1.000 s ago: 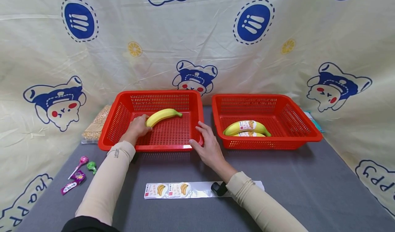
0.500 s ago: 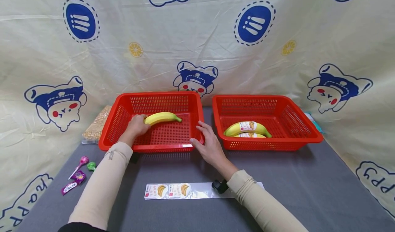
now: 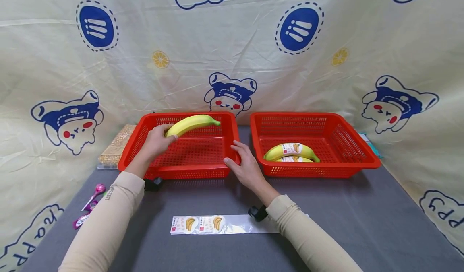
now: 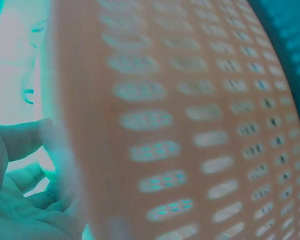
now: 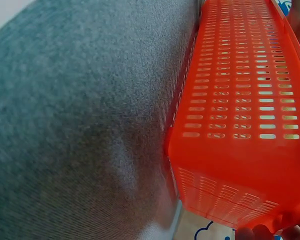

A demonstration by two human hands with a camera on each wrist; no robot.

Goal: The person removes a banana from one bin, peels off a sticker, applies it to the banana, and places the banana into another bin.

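In the head view my left hand grips a plain yellow banana by its near end, above the floor of the left red basket. The banana's green-tipped end points right. In the left wrist view the basket's perforated wall fills most of the frame; my left hand shows at the edge and the banana is hidden. My right hand holds the basket's front right corner, thumb at the front rim and fingers along the side rim. In the right wrist view this basket's outer walls show, fingertips at the bottom edge.
Another red basket stands at the right with labelled bananas. A strip of banana stickers lies in front, partly under the right wrist. At the left are a bag of grains, a pink lollipop and purple-wrapped sweets.
My left hand has raised the banana from low in the left basket. The basket's front rim sits higher in view and more of its front wall shows. My right hand stays at its corner.
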